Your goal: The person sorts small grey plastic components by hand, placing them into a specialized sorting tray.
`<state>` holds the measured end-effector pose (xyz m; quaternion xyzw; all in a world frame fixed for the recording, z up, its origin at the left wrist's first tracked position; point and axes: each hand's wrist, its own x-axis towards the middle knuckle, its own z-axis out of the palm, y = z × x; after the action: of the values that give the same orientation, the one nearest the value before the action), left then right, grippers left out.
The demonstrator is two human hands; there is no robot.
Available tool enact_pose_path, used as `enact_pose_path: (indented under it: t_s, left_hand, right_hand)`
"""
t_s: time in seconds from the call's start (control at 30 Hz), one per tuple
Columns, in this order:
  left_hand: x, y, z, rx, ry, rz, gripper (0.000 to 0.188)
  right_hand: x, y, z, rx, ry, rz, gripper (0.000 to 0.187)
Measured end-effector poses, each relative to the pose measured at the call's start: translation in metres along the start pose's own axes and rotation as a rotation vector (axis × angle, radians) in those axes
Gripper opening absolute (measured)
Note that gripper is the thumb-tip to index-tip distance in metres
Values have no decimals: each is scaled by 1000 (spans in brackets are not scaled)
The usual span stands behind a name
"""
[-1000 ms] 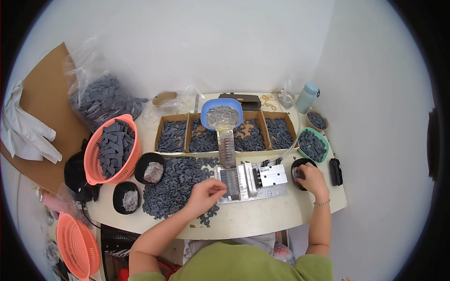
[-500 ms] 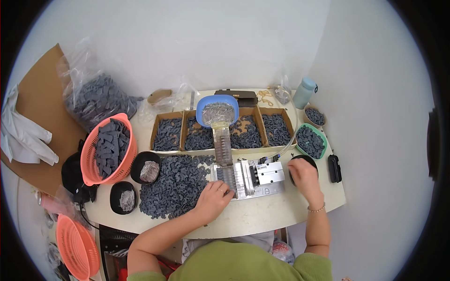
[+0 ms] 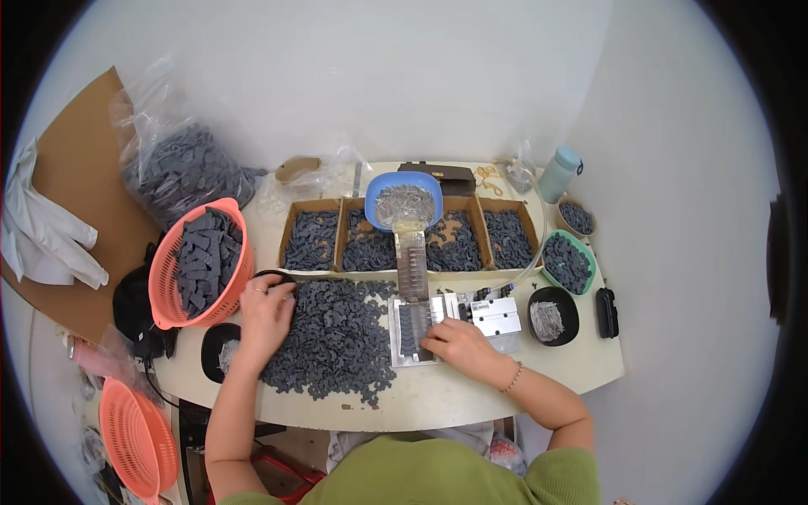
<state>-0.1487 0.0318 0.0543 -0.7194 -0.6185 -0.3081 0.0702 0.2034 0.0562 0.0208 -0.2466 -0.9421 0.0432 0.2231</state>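
My left hand (image 3: pixel 268 320) reaches over a black bowl (image 3: pixel 289 276) at the left, fingers bent down and drawn together at its rim; what they pinch, if anything, is hidden. At the metal fixture (image 3: pixel 412 362), my right hand (image 3: pixel 465 347) has its fingertips close together beside a row of dark grey pieces (image 3: pixel 407 330); anything between them is too small to make out. A clear ribbed chute (image 3: pixel 412 265) comes down to the fixture from a blue bowl (image 3: pixel 404 204) of thin clear pieces. A large pile of small dark grey parts (image 3: pixel 328 337) spreads between my hands.
Behind the pile stands a divided cardboard tray (image 3: pixel 341 244) of grey parts. To the right are a black bowl (image 3: pixel 570 324) of thin pale pieces, a green bowl (image 3: pixel 592 268), a black case (image 3: pixel 607 313) and a bottle (image 3: pixel 560 174). A coral basket (image 3: pixel 240 269) stands left.
My left hand has gone from the fixture to the black bowl at the left. My right hand has left the right-hand black bowl and come to the fixture. The view has shifted slightly.
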Motion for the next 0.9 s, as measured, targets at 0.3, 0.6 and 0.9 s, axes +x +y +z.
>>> enact_pose_path:
  t_s: [0.3,0.6,0.9]
  left_hand:
    - [-4,-60,9,307,-420,-119,11]
    - [-1,-59,7,256,-320,-175,7]
    - [5,-41,-7,431,-343,-184,14]
  right_hand:
    - [63,64,-35,75,134,173,11]
    - [164,160,-11,-256,-234,355,5]
    - [164,170,-5,-263,-243,346,14]
